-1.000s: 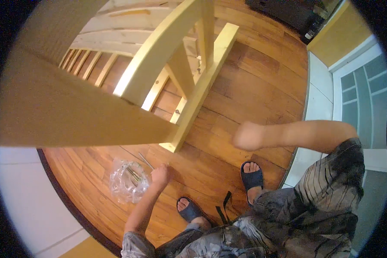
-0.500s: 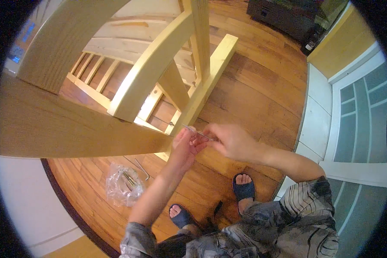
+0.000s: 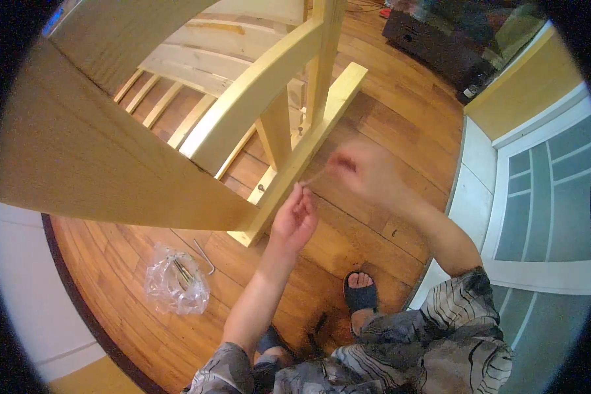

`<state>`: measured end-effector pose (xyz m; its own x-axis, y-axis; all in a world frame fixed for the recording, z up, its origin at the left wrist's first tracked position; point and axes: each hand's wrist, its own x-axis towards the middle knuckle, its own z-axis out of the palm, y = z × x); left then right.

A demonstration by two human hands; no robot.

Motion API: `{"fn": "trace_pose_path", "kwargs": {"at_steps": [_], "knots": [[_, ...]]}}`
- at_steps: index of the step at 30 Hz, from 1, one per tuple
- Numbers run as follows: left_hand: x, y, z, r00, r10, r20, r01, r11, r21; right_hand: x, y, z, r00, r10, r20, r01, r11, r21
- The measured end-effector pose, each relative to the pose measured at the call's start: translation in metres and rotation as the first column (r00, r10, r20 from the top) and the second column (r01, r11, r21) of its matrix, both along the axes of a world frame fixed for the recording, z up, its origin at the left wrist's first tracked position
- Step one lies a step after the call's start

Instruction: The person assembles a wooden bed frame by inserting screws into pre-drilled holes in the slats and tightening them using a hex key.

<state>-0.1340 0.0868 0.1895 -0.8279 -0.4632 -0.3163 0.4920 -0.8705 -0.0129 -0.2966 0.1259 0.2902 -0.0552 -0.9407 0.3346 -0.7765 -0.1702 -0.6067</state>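
My left hand is raised palm up beside the low end of a pale wooden frame, its fingertips pinched together. Between them and my right hand runs a thin pale rod, too blurred to name more exactly. My right hand, smeared by motion, is curled at the rod's other end, to the right and a little farther away. On the floor left of my forearm lie a clear plastic bag with brass-coloured bolts in it and an L-shaped hex key.
A broad wooden board crosses the left side close to me. A small metal fitting sits on the frame's rail. A white door with grey panes stands at the right, and a dark cabinet at the far right. My sandalled foot is below.
My hands have drawn apart: the right moved up and away, while the left rose slightly with its palm turned up. The thin rod now spans the gap. The view has shifted a little.
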Motion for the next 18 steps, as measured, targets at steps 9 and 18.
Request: {"fn": "trace_pose_path", "kwargs": {"at_steps": [9,18], "knots": [[-0.047,0.001,0.0,0.928,0.016,0.371,0.02,0.995,-0.093,-0.051,-0.099,-0.022,0.912,-0.098,-0.399,0.049,0.99,-0.131],[-0.029,0.001,-0.018,0.916,0.026,0.401,0.027,0.992,-0.127,-0.041,-0.117,-0.022,0.837,0.009,-0.548,-0.035,0.999,-0.036]]}}
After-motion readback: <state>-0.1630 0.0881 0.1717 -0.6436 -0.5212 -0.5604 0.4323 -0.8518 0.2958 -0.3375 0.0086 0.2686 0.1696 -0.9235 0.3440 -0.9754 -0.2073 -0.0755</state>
